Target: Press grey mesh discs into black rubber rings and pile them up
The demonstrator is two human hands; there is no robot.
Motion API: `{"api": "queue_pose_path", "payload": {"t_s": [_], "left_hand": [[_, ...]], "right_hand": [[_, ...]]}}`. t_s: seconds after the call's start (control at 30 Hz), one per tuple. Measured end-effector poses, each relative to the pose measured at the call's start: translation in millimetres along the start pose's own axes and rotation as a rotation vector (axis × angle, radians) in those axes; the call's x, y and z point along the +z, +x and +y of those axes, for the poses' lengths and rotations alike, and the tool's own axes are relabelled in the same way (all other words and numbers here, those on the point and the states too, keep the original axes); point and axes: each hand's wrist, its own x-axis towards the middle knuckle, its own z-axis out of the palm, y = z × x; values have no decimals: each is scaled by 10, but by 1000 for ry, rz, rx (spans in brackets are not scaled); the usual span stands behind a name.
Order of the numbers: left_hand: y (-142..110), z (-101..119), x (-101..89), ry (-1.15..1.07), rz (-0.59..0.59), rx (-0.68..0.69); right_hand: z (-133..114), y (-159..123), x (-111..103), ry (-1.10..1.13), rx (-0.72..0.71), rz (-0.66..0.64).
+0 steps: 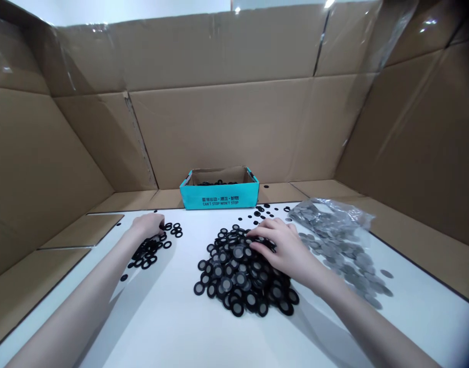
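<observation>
the left hand (148,225) curls, fingers down, at the far edge of a small scatter of black rings (150,250); a teal box (219,197) stands beyond; the right hand (284,250), spread, presses on the big ring pile (234,281) from its right, beside a bag of grey discs (334,220).

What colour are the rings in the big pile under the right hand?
The rings have black rims and grey mesh centres, clearest in the head view.

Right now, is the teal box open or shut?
Open: the top of the teal box is uncovered, and black rings show inside it.
</observation>
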Motion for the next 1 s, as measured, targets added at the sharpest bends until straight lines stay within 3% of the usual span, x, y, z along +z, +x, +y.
{"api": "queue_pose_path", "payload": {"t_s": [0.13,0.27,0.4,0.5,0.7,1.0], "left_hand": [[27,-46,2,-12,37,-6],[5,-46,-43,-12,82,-20],[-11,-18,-82,-4,99,-18],[4,-29,-84,-7,72,-5],[22,-105,-93,-24,19,20],[-58,-96,-152,-55,48,-12]], "right_hand": [[112,-26,-220,-28,81,-8],[416,-215,-364,-182,269,-125],[814,-469,-318,-408,424,-183],[972,-575,-230,-453,430,-187],[966,-567,-127,-497,424,-134],[975,-547,-96,-543,378,-96]]}}
